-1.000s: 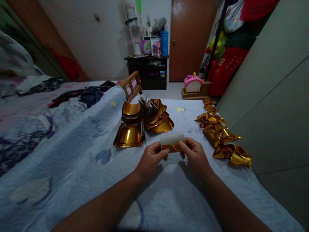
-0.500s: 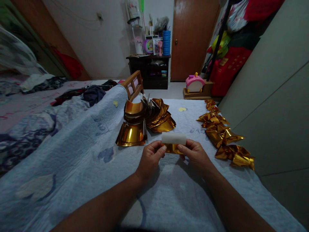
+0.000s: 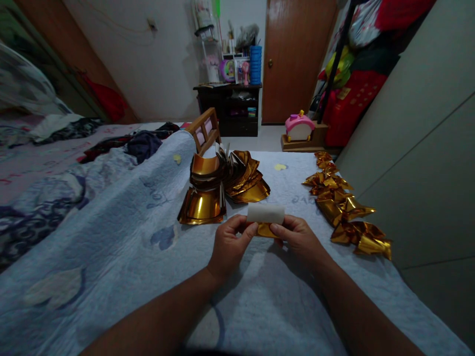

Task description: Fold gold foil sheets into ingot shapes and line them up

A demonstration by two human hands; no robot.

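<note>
Both hands were up over the bed point(image 3: 111, 257), working one small piece of gold foil paper point(image 3: 265, 221) with its white back rolled over on top. Left hand point(image 3: 230, 244) had its fingers point(image 3: 248, 231) pinched shut on the left end, right hand point(image 3: 299, 240) was pinched on the right end, so the piece hung between them just above the pale blue quilt. Right behind it sat a stack of flat gold sheets point(image 3: 202, 205) with a fanned pile of curled ones point(image 3: 241, 178) next to it. Off to the right, near the wardrobe point(image 3: 419, 148), ran a row of folded gold pieces point(image 3: 343, 202).
</note>
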